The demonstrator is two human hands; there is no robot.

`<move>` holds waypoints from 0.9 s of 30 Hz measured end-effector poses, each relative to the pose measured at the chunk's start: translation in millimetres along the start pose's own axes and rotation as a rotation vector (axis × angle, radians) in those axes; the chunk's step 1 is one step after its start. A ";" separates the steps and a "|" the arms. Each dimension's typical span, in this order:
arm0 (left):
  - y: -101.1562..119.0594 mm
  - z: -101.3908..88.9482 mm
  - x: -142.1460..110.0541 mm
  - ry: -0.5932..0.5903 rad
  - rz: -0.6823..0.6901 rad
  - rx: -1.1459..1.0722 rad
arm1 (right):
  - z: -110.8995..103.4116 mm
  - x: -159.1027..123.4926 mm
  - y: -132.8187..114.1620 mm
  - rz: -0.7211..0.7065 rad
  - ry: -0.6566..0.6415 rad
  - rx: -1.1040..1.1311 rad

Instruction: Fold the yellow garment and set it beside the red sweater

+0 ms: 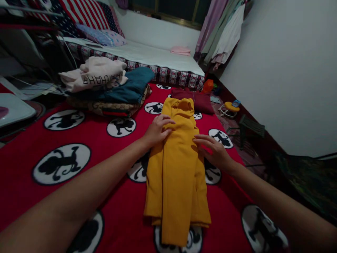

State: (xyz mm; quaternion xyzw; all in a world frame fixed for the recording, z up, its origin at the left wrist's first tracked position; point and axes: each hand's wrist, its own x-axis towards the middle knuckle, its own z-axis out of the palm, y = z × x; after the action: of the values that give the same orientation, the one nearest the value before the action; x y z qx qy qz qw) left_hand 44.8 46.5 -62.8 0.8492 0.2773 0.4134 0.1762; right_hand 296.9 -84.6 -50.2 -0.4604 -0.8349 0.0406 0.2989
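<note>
Blk. lettering, apparently upside down, marks a pale cloth as l. hand and r. hand, both open, touch opp. edges of smooth yellow garment, folded lengthwise on red monkey-print blanket.

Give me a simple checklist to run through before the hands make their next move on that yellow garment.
1. Yellow garment laid lengthwise on the red blanket: ok.
2. Left hand touching the garment: ok, resting at its left edge.
3. Right hand touching it: cannot tell; the fingertips are at the right edge, but contact is unclear.
4. Lower ends level: not ok; one long strip reaches past the rest.
5. Garment apart from the maroon cloth beyond: cannot tell.
6. Clothes pile apart from the garment: ok.
</note>
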 end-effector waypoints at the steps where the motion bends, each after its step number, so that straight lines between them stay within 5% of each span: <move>1: 5.2 -7.6 -6.8 -0.042 0.038 0.022 | -0.7 -8.6 -7.5 -0.008 0.002 0.021; 5: 25.0 -25.0 -30.3 -0.179 0.002 0.087 | 0.4 -20.8 -35.3 0.090 -0.003 0.110; 10: 40.6 -22.8 -44.8 -0.266 -0.139 0.108 | -0.6 -13.7 -60.7 0.320 -0.162 0.211; 15: 60.4 -37.8 -56.8 -0.486 0.144 0.082 | -2.6 -21.9 -76.3 0.161 -0.273 0.181; 20: 81.6 -57.4 -74.1 -0.716 0.332 -0.016 | 9.8 -32.7 -87.2 0.145 -0.186 0.051; 24: 88.5 -55.2 -82.1 -0.630 0.414 -0.079 | 18.4 -35.0 -91.8 0.097 -0.073 -0.062; 27: 90.4 -53.2 -83.1 -0.468 0.335 -0.220 | 19.0 -35.1 -96.5 0.022 -0.027 -0.061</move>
State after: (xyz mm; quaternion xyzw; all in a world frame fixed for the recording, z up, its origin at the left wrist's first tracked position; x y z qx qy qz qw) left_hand -10.2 -72.0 -33.5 0.9311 0.0390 0.2573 0.2556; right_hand 228.8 -163.8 -48.8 -0.4781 -0.8345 0.0244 0.2728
